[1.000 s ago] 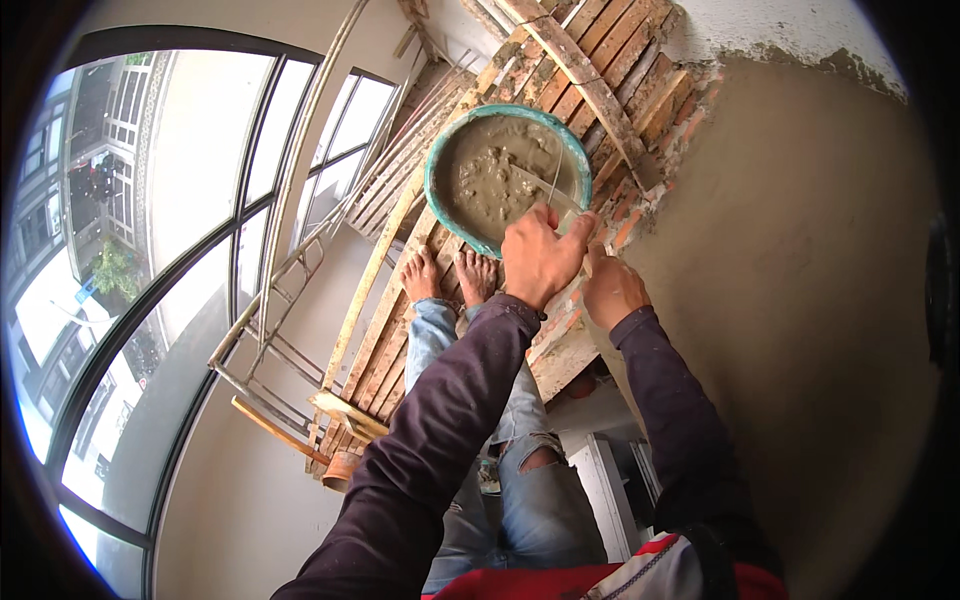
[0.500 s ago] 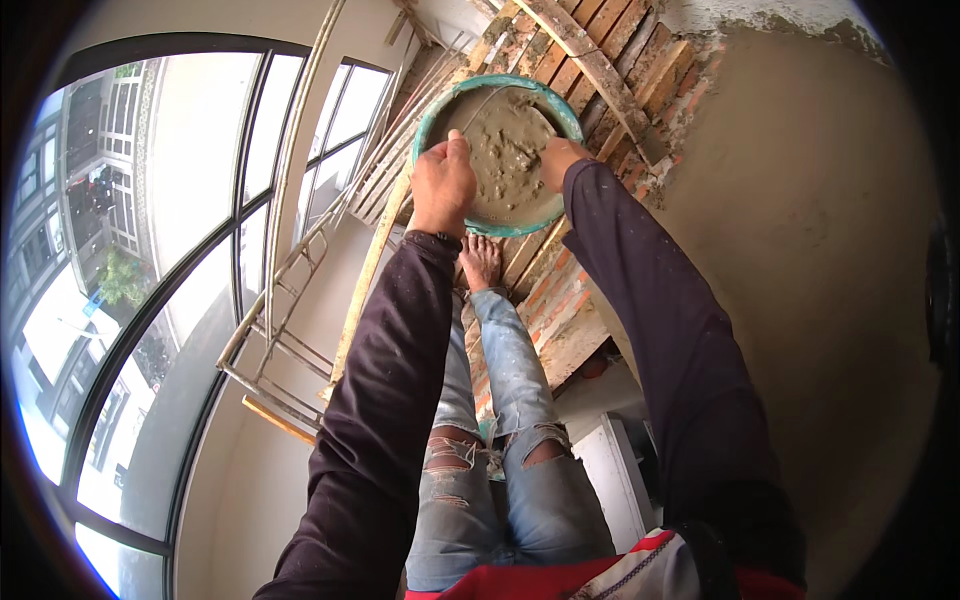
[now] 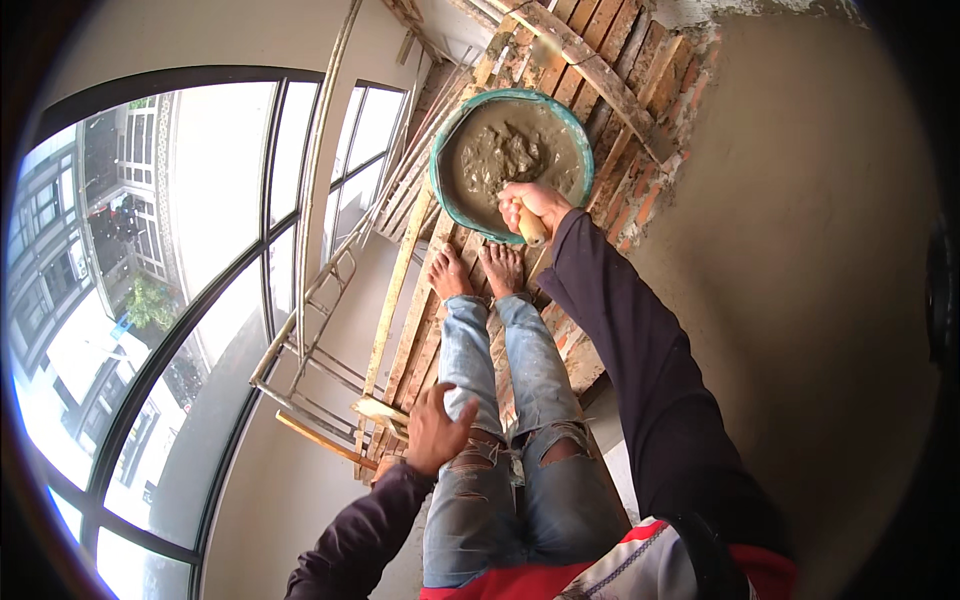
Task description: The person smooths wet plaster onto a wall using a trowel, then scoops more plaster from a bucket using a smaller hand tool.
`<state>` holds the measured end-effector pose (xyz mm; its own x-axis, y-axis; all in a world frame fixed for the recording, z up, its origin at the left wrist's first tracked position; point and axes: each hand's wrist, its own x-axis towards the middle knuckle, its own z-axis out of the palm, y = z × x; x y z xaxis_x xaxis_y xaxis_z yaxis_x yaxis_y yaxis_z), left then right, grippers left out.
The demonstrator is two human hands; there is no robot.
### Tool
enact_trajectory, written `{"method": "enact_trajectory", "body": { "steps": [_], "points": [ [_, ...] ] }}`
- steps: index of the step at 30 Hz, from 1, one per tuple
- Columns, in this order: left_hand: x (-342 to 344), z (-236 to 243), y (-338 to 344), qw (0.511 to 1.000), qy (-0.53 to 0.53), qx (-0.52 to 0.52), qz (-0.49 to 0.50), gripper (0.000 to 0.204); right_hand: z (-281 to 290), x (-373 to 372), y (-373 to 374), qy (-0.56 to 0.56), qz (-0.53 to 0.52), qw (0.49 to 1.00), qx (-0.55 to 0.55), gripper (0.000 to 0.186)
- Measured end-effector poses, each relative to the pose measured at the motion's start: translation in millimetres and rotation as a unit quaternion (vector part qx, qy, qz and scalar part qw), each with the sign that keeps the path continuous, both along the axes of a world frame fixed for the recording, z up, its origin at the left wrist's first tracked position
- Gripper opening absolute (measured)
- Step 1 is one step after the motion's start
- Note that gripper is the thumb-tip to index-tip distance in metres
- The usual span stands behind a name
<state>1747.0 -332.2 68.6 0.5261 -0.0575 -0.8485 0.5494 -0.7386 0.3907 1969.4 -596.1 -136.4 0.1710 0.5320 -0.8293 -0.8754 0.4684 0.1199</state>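
Observation:
A round teal tub (image 3: 441,190) of wet grey-brown mortar (image 3: 520,150) stands on the planks just beyond my bare feet. My right hand (image 3: 535,208) is closed around the wooden handle of a trowel (image 3: 532,228) at the tub's near right side. The trowel's blade is out of sight, at the mortar or behind the hand. Lower down, my left hand (image 3: 438,432) hangs over my left knee, thumb and fingers apart, holding nothing. Close beside it lies a pale flat wooden piece (image 3: 380,412), partly hidden by the hand.
Under my feet is a narrow platform of wooden planks (image 3: 412,345). Metal scaffold rails (image 3: 305,345) and a large black-framed window (image 3: 262,240) are on the left. Along the right runs a wall coated with wet mortar (image 3: 800,250), with exposed brick (image 3: 640,205) at its edge.
My left hand has left the tub's left rim and come back to my left knee, its fingers now apart. My right hand has shifted to the near side of the tub, gripping the trowel.

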Motion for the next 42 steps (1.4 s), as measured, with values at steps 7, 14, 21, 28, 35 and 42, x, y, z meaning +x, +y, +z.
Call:
{"method": "enact_trajectory", "body": {
  "steps": [7,14,21,28,35,42],
  "points": [
    [-63.2,91.7,-5.2,0.985,0.107,0.089,-0.105,0.096,20.4,-27.3,33.6,0.0,-0.439,0.869,0.229,0.018],
    [-45.0,101.2,25.7,0.968,0.192,0.108,-0.117,0.103,85.7,-31.6,25.0,-0.06,-0.477,0.843,0.243,0.031],
    [-38.8,137.3,54.6,0.953,0.216,0.179,-0.116,0.091,196.5,-48.8,-2.4,-0.114,0.157,0.974,-0.118,0.033],
    [-34.3,138.2,65.4,0.958,0.199,0.192,-0.071,0.087,208.6,-39.2,59.0,-0.241,0.727,0.411,-0.494,0.038],
    [-5.9,125.5,-2.7,0.964,0.192,0.166,-0.074,0.084,28.2,-54.2,9.9,-0.166,0.309,0.87,-0.346,0.019],
    [-3.2,120.8,-7.8,0.949,0.181,0.242,-0.087,0.09,106.2,-47.3,49.7,0.016,-0.092,0.996,0.006,0.03]
  ]
}}
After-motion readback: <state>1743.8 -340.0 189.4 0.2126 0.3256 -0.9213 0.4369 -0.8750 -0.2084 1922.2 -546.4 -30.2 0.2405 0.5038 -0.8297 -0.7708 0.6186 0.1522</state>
